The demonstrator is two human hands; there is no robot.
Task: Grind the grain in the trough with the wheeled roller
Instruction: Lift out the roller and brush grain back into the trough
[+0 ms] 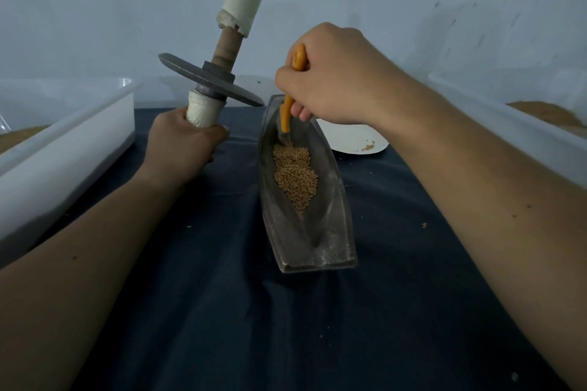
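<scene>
Head view: nearest, a dark cloth (222, 295) is seen under the metal trough (333, 232). The grain (295, 174) is heaped in the trough's middle, just nearer than the right hand (333, 79), which is curled round an orange-handled tool (287, 114) whose tip is set against the heap's far edge. Left of that grip, the left hand (187, 140) is clamped round the wrapped lower handle of the wheeled roller (211, 79), which is held tilted and clear of the trough. The grain is judged to be being gathered before grinding. Next, the tool should be put aside and the disc lowered into the groove, both handles gripped. Beyond the right hand, a white plate (355, 136) is seen.
</scene>
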